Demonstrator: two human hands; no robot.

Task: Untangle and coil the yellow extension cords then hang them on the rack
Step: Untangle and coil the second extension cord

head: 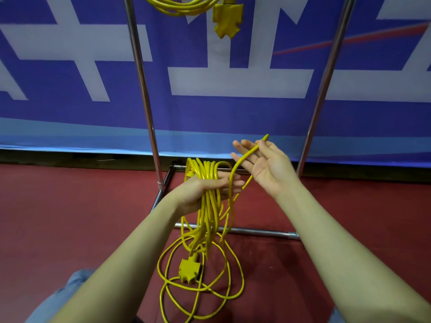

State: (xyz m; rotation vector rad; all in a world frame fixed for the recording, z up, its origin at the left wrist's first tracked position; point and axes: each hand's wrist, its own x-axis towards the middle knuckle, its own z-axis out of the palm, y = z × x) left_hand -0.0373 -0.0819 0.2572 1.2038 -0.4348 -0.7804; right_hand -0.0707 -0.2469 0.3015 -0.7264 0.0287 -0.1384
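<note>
Nearest, at the bottom edge, the person's knees in blue-grey trousers (67, 292) show on either side of bare forearms. Just beyond them, loose loops of a yellow extension cord (200, 271) lie on the red floor (70, 217), with the cord's multi-outlet socket block (189, 269) hanging just above or touching the floor (which one cannot be told). The same cord rises into the left hand (207, 188), whose fingers curl around a bundle of gathered loops, palm up. A single strand runs from that bundle up across the right hand (261, 164), which is spread with relaxed fingers; the strand lies over the palm and passes between the fingers, its end poking out past the fingertips. Behind the hands stands the metal rack (142, 89), its base bars on the floor and two uprights rising. At the top a second yellow coil (182, 5) hangs with its socket block (227, 19) dangling. A blue and white banner (233, 82) fills the background.
</note>
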